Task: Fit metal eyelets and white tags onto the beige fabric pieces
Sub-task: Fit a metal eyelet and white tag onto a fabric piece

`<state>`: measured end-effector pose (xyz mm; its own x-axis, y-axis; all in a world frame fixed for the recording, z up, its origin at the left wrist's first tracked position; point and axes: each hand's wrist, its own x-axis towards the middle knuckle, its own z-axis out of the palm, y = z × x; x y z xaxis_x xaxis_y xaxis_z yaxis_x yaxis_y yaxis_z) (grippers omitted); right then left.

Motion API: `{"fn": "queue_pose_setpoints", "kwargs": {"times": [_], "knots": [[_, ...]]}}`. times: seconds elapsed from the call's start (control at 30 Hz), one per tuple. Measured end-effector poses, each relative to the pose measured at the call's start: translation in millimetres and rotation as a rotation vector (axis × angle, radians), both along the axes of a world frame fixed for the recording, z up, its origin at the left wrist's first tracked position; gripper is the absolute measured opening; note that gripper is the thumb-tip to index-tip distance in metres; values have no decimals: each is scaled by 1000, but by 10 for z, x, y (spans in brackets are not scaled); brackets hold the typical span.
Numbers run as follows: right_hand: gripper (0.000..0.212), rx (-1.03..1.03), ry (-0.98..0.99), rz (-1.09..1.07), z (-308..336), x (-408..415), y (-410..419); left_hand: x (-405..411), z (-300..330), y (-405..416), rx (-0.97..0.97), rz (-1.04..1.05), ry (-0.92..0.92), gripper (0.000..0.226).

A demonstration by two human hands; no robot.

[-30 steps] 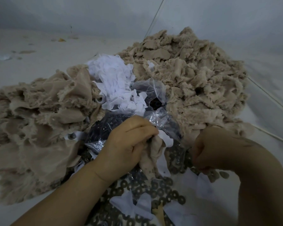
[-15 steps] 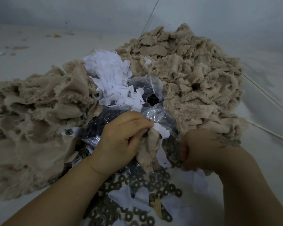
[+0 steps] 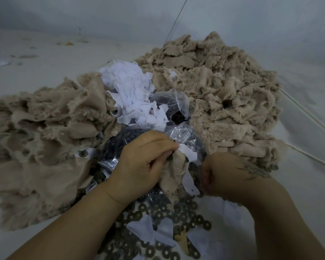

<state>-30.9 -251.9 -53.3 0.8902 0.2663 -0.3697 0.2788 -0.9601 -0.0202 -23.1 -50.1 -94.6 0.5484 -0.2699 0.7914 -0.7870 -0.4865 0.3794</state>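
My left hand (image 3: 142, 162) pinches a beige fabric piece (image 3: 174, 175) together with a white tag (image 3: 189, 166) that hangs down from my fingertips. My right hand (image 3: 227, 175) is curled into a fist just right of the tag, fingers turned down over the loose metal eyelets (image 3: 178, 218); what it holds is hidden. Clear plastic bags (image 3: 178, 136) of dark eyelets lie just behind my hands. A heap of white tags (image 3: 131, 92) sits beyond the bags.
A big pile of beige fabric pieces (image 3: 221, 94) rises at the back right, another pile (image 3: 43, 139) spreads on the left with an eyeleted tag (image 3: 82, 153) showing. Loose white tags (image 3: 148, 229) lie among the eyelets near me. Thin cords (image 3: 308, 117) cross the pale surface on the right.
My right hand has moved left, closer to the hanging tag and fabric. My left hand keeps its pinch in nearly the same place.
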Motion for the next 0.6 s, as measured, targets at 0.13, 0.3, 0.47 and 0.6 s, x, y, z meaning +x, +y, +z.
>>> {"fn": "queue_pose_setpoints", "kwargs": {"times": [0.13,0.3,0.47,0.6], "knots": [[13,148,-209,-196,179,29,-123,5,2,1,-1,-5,-6,14],[10,990,-756,-304,129,102,110,11,3,0,9,-7,-9,13],[12,1143,-632,-190,-94,113,402,0,27,10,-1,20,26,9],[14,1210,-595,-166,-116,124,352,-6,38,26,-30,63,64,7]]}}
